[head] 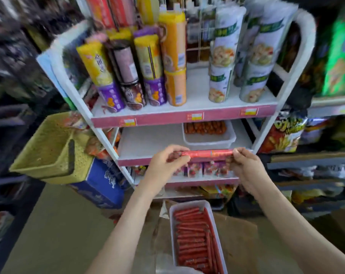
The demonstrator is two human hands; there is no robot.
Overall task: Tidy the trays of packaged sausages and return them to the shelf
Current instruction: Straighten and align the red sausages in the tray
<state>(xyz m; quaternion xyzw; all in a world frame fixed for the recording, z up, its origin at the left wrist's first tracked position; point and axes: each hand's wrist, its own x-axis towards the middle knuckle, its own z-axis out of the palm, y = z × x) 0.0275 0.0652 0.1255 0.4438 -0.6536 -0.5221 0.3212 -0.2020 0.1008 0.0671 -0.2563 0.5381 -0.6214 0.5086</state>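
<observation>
Fingers (174, 152) of the left hand (165, 163) and right hand (244, 163) pinch the two ends of one long red sausage (207, 153), held level at the middle shelf's (147, 141) front edge — light, slick-wrapped, probably bendy, so end grips suit it. Toward that shelf's right edge a white tray (209, 144) holds short orange sausages (205, 128); below, a second tray (187, 204) is packed with red sticks (191, 238) — likely heavier, best lifted by both rims.

So one long red sausage (206, 153) is held level, pinched at its ends by the left hand (167, 161) and right hand (244, 163), just in front of the middle shelf (147, 141). The low tray (187, 204), white, is packed with red sticks, mostly crosswise, a few lengthwise along its right wall. The shelf tray (209, 142), also white, holds short orange ones and sits on the shelf's right side.
</observation>
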